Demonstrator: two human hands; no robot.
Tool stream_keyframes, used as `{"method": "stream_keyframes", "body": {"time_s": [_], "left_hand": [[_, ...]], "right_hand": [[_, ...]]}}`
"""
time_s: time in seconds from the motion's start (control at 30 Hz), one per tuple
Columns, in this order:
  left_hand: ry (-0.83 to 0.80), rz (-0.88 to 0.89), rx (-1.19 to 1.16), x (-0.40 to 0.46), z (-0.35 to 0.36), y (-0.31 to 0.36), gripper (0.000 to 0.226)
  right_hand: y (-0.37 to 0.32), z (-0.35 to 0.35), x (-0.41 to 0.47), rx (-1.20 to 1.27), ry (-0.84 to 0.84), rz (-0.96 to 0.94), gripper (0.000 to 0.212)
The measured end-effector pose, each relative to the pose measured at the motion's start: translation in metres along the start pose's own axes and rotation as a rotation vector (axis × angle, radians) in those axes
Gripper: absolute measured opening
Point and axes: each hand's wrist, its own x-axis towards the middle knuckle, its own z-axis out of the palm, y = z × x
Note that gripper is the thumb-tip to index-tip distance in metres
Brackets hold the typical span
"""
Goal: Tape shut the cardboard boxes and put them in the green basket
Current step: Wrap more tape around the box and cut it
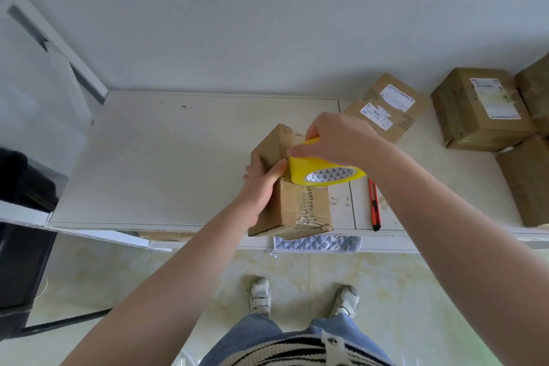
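Note:
A small cardboard box (300, 208) stands at the table's front edge, its top seam wrinkled with old tape. My left hand (263, 184) grips the box's left side, thumb on the top. My right hand (335, 140) holds a yellow tape roll (320, 171) from above, pressed onto the box's top. No green basket is in view.
A red utility knife (375, 205) lies just right of the box. Several more cardboard boxes (383, 107) (478, 110) sit at the back right and along the right edge of the white table (163, 163). A black chair (20, 217) stands at the left.

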Motion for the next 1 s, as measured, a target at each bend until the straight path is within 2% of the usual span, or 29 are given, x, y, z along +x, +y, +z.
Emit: {"method": "stream_keyframes", "body": {"time_s": [0.07,0.13,0.17,0.23,0.43,0.6,0.67,0.8,0.9,1.0], "left_hand": [[0.071,0.077,0.092,0.001,-0.006,-0.003,0.052],[0.184,0.192,0.391,0.003,-0.012,-0.002,0.032],[0.239,0.227,0.522,0.002,-0.013,-0.001,0.029],[0.284,0.265,0.626,0.003,-0.012,-0.001,0.028],[0.333,0.354,0.472,0.012,-0.006,-0.001,0.035],[0.264,0.243,0.300,0.025,-0.012,-0.008,0.042],[0.251,0.231,0.272,0.027,-0.014,-0.008,0.038],[0.314,0.253,0.350,0.030,-0.015,-0.008,0.038],[0.339,0.257,0.451,0.033,-0.016,-0.008,0.040],[0.344,0.300,0.506,0.032,-0.013,-0.007,0.037]], "right_hand": [[-0.006,0.000,-0.001,-0.021,0.010,0.002,0.062],[-0.012,0.001,-0.001,-0.038,0.010,-0.007,0.060],[-0.017,0.002,0.000,-0.078,0.013,-0.016,0.058],[-0.028,0.004,0.003,-0.160,0.038,-0.043,0.055],[-0.043,0.002,0.018,-0.204,0.041,-0.086,0.056],[-0.034,-0.006,0.023,-0.089,0.006,-0.094,0.057],[-0.031,-0.006,0.021,-0.082,-0.010,-0.107,0.059],[-0.022,-0.007,0.020,-0.077,-0.016,-0.111,0.064],[-0.007,-0.015,0.018,-0.215,0.021,-0.065,0.062],[0.007,-0.010,0.018,-0.212,-0.061,0.030,0.063]]}}
